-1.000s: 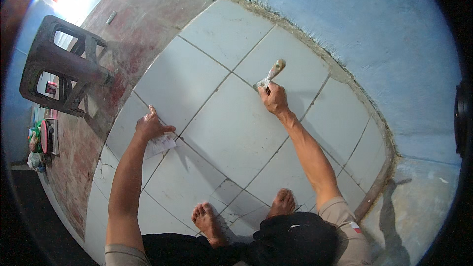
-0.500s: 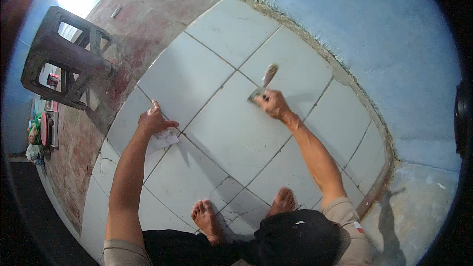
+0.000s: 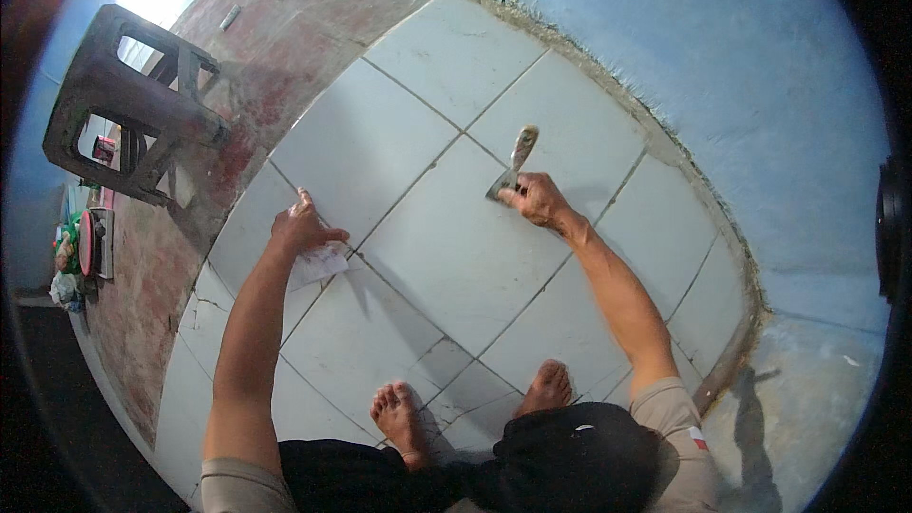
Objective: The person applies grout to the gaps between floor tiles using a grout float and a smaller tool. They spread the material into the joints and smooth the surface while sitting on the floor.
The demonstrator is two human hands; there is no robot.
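My right hand [image 3: 542,201] is closed on a putty knife [image 3: 522,150] at its metal blade end. The worn handle points away from me, above the white floor tiles [image 3: 456,228]. To the left, my left hand [image 3: 306,228] has its index finger and thumb stretched apart, while the other fingers curl out of sight. A white sheet or packet [image 3: 318,269] with faint markings shows under that palm. It seems to be held by the hidden fingers; the grip itself cannot be seen.
My bare feet [image 3: 401,418] stand on the tiles in front of me. A dark plastic stool [image 3: 142,104] lies on its side on the reddish rough floor at left, near several bagged items [image 3: 66,271]. A blue wall [image 3: 760,114] with a rough lower edge bounds the tiles at right.
The whole view has shifted slightly to the right. Both hands keep nearly the same places over the tiles, and the putty knife's handle stands slightly differently angled.
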